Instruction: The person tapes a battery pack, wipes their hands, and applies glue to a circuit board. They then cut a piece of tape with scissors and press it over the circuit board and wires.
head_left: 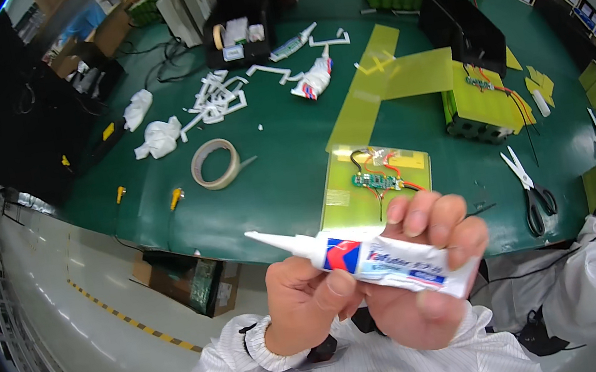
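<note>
a green table (281,204) fills the middle of the view. at its right sits a yellow-green battery pack (475,111), with a black box (461,24) just beyond it. long yellow sheets (360,110) lie across the table to the left of that pack, and a nearer yellow block (340,217) rests close to the front edge.

in front of that block both hands grip one white tube (397,268), held up above the table's front edge. the left hand (302,302) is closed round its shoulder, thumb on the front; the right hand (416,319) wraps its tail end, fingers over the top.

scissors (531,196) lie to the right, a tape roll (235,171) to the left. on the block is a small wired circuit board (377,181).

smallest is the tube's pointed nozzle (280,243), aimed left; whether its tip is open i cannot tell. the step in hand seems to be readying the tube; a next move would call for a steady grip and a well-aimed nozzle.
</note>
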Demonstrator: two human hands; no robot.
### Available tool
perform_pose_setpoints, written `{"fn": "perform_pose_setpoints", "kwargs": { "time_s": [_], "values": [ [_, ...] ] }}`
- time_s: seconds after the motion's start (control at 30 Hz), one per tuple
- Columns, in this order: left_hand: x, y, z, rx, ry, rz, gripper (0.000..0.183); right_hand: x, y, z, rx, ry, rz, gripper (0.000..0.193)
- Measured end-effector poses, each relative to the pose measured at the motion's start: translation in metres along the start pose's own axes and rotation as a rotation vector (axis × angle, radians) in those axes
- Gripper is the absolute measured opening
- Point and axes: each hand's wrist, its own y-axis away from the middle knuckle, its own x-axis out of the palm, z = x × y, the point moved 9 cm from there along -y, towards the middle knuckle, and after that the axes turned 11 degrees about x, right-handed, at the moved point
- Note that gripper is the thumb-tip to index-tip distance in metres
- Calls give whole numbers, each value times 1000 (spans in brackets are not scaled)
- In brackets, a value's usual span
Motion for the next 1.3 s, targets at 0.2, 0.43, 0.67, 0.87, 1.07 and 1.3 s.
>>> {"fn": "perform_pose_setpoints", "kwargs": {
  "time_s": [0.2,0.43,0.67,0.87,1.07,1.3],
  "values": [
    [-49,-29,-43,156,-330,-248,34,-5,26,-3,-27,451,173,49],
    [-120,-131,-40,-96,-1105,-32,34,-49,10,41,-35,629,163,32],
    [-166,-198,20,-479,-1118,-54,32,-71,4,58,37,680,82,22],
    [-173,-207,36,-566,-1422,-26,37,-78,3,59,85,1059,133,17],
    [-149,-202,26,-467,-1596,35,40,-45,-13,33,67,1491,342,13],
    [-110,-161,-39,74,-1709,24,37,-29,-26,15,73,1560,370,12]
  ]
}}
